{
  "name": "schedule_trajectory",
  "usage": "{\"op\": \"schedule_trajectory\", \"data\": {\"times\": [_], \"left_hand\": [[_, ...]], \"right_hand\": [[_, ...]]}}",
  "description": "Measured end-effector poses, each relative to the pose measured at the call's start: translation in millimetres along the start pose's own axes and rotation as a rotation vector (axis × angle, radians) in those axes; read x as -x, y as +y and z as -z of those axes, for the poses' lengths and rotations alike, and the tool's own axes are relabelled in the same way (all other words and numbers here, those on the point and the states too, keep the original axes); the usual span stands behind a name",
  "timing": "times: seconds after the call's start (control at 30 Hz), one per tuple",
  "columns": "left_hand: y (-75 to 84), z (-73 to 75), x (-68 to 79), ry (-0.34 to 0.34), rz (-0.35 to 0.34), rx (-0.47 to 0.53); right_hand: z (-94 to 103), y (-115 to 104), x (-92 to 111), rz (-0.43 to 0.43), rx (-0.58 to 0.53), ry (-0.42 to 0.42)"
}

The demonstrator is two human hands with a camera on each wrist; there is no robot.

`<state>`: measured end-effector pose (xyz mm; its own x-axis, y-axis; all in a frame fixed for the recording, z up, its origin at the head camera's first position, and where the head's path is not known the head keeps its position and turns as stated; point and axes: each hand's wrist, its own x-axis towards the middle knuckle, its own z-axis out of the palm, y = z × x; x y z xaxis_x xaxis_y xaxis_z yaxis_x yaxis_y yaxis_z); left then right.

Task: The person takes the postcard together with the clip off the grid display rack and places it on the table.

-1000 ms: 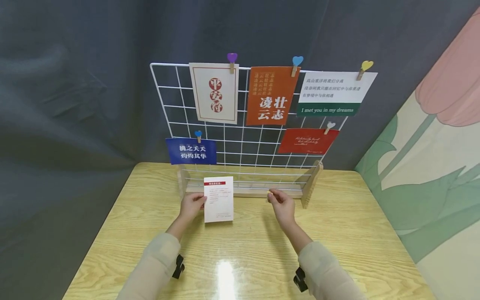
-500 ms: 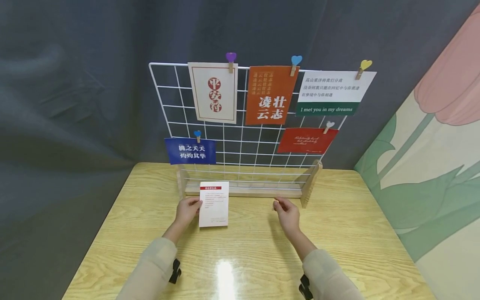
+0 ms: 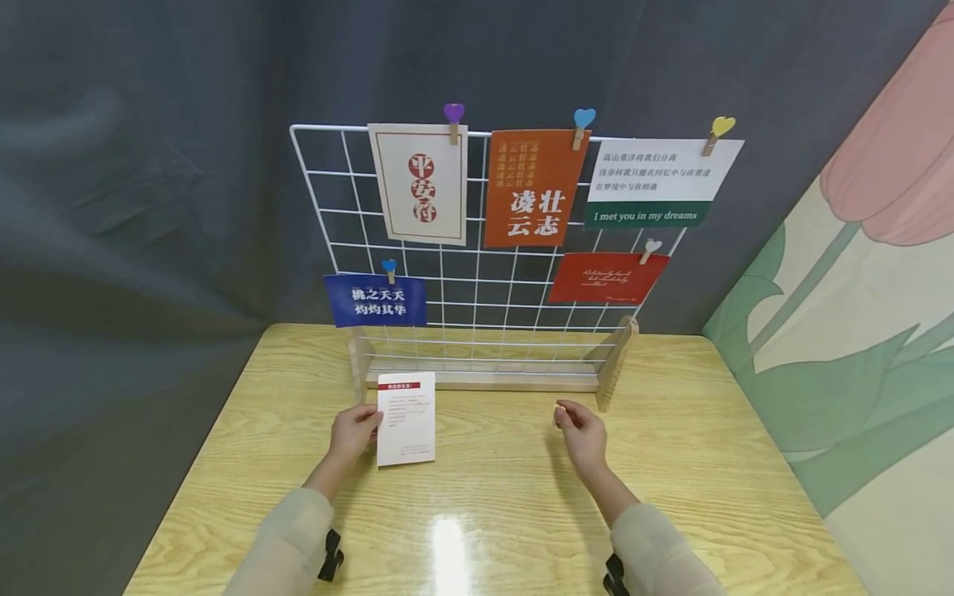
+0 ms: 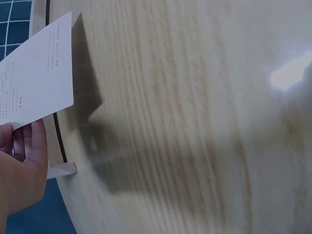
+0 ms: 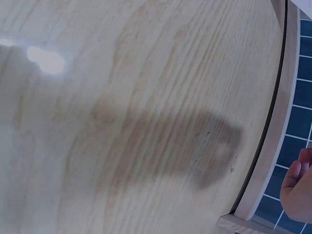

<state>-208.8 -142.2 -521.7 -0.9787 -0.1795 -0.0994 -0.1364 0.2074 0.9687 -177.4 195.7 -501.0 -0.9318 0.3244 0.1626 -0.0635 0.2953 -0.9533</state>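
Observation:
My left hand [image 3: 352,432] pinches the left edge of a white card [image 3: 407,434] with a red strip and small print. In the left wrist view the same card [image 4: 41,73] is tilted above the table, its shadow lying beneath. Thumb and fingertips of my right hand [image 3: 584,434] pinch a small yellowish clip-like thing [image 3: 559,411], mostly hidden by the fingers. Both hands are in front of a white wire grid rack [image 3: 477,314]. The right wrist view catches only part of the right hand [image 5: 298,187], at its right edge.
Heart-topped clothespins hold several cards on the rack: a white card [image 3: 402,207], an orange card [image 3: 522,186], a white-and-green card [image 3: 648,213], a red card [image 3: 619,290] and a blue card [image 3: 343,314]. The rack's wooden base [image 3: 514,381] stands on the wooden table [image 3: 507,505], before a dark curtain [image 3: 149,207].
My left hand has drawn the white card left and nearer to me. The right hand has shifted right and nearer too, still pinching the small thing. The rack's cards stay put.

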Motion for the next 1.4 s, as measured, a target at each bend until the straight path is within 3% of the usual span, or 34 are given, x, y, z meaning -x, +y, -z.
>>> {"op": "schedule_trajectory", "data": {"times": [0.37, 0.77, 1.17, 1.4], "left_hand": [[-12.1, 16.8, 4.6, 0.013, 0.051, -0.017], [-25.1, 34.7, 10.9, 0.006, 0.079, -0.048], [-39.0, 56.2, 12.1, 0.056, 0.073, -0.129], [-41.6, 64.6, 11.7, 0.080, 0.086, -0.136]], "right_hand": [[17.2, 10.7, 7.5, -0.048, 0.093, 0.001], [53.4, 33.0, 12.3, -0.096, 0.223, 0.011], [82.1, 49.6, 18.1, -0.141, 0.342, 0.027], [94.4, 55.3, 16.8, -0.146, 0.345, 0.083]]}}
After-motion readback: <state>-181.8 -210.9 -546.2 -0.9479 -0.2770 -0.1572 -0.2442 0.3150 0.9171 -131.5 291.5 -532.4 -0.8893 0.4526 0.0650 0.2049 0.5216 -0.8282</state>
